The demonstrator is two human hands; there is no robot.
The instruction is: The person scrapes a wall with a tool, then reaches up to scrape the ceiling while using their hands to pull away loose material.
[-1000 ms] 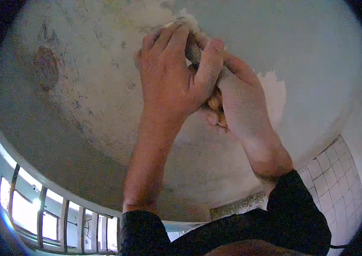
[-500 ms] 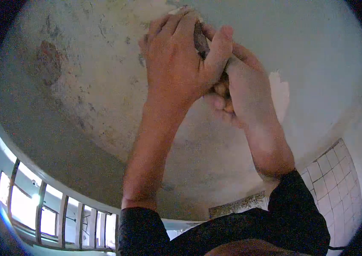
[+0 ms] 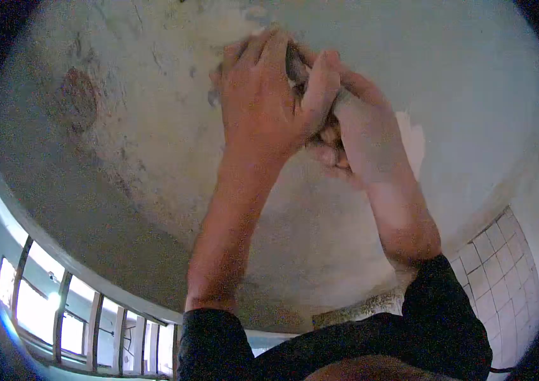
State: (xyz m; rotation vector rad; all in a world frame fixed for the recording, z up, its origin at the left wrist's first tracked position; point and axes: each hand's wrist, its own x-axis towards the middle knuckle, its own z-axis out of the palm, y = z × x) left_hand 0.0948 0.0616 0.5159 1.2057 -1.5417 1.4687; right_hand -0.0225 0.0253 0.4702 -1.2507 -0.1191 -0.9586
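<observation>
Both hands have dropped slightly at upper centre, the left hand (image 3: pixel 255 105) flattened, fingers together, the right hand (image 3: pixel 374 130) curled round a brown-handled tool (image 3: pixel 330 135), apparently kept against the patchy surface (image 3: pixel 168 120).

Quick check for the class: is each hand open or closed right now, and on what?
Left hand: over the front of the tool; its grip is hidden.
Right hand: closed around the tool's handle.

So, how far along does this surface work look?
Partway, probably. The pale patch near the right wrist looks coated already. In hand: a brown-handled tool, gripped by the right hand, with the left hand near its upper end. Likely left: the mottled area and reddish-brown patch.
</observation>
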